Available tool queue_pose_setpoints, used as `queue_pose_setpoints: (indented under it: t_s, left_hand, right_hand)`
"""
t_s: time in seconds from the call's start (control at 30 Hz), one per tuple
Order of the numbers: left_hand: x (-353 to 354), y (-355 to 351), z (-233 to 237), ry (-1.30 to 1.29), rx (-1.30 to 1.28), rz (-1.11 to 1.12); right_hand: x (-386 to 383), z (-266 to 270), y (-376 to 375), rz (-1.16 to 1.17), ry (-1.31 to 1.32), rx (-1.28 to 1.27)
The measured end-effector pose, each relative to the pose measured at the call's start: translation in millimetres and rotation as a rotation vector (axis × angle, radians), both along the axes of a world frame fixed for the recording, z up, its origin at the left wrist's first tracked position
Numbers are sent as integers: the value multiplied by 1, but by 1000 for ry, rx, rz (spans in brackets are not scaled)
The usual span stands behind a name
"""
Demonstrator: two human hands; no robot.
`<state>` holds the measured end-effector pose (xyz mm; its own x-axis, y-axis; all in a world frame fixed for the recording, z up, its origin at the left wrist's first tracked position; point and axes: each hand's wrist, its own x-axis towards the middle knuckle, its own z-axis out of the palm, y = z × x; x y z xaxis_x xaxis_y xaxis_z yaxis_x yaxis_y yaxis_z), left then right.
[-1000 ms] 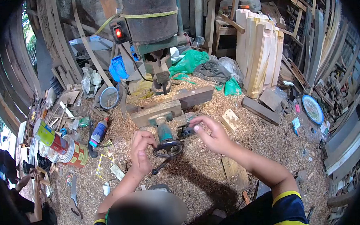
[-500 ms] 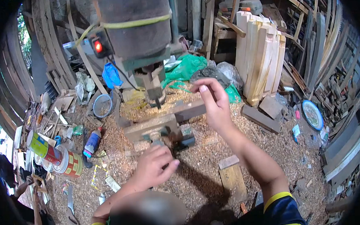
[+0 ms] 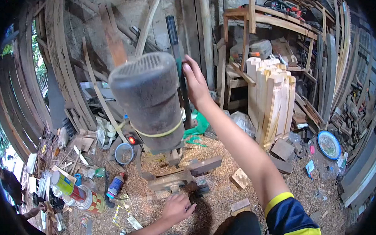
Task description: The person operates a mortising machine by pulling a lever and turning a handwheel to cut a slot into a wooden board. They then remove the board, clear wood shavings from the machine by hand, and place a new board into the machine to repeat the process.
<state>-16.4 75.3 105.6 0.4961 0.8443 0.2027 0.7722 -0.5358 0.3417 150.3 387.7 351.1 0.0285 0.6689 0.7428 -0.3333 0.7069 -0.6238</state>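
A dark motor housing (image 3: pixel 147 102) with a yellow band stands in the middle, a red-lit switch (image 3: pixel 132 140) at its lower left. Below it a dark wooden bar (image 3: pixel 205 165) lies behind a clamp jaw (image 3: pixel 170 181). My left hand (image 3: pixel 178 208) is low at the front of the clamp, fingers curled; whatever lies under them is hidden. My right hand (image 3: pixel 196 84) is raised beside the motor at the dark upright column, its fingers against the far side of it and partly hidden; what they hold cannot be made out.
Pale shaped timber pieces (image 3: pixel 273 102) stand upright at the right. A blue-rimmed basin (image 3: pixel 328 144) lies farther right, and paint buckets (image 3: pixel 90 200) stand left. A co-worker's hands (image 3: pixel 43 207) show at the far left. Wood shavings cover the floor.
The view has tilted up, so the motor's top now shows. My right hand has moved from beside the wooden bar up to the column. My left hand stays near the clamp.
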Motion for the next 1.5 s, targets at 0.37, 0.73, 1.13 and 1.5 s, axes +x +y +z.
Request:
queue_pose_setpoints:
  t_s: [0.37, 0.73, 1.13, 1.5]
  left_hand:
    - [-4, 0, -12, -20, 134, 3]
    - [-9, 0, -18, -277, 58, 24]
    - [-7, 2, -22, -386, 156, 108]
    - [-35, -18, -46, -483, 40, 145]
  right_hand:
    - [-23, 174, 12, -32, -47, -236]
    - [22, 201, -49, 497, -160, -366]
    - [58, 89, -187, 481, -187, 274]
    - [73, -22, -269, 204, -123, 416]
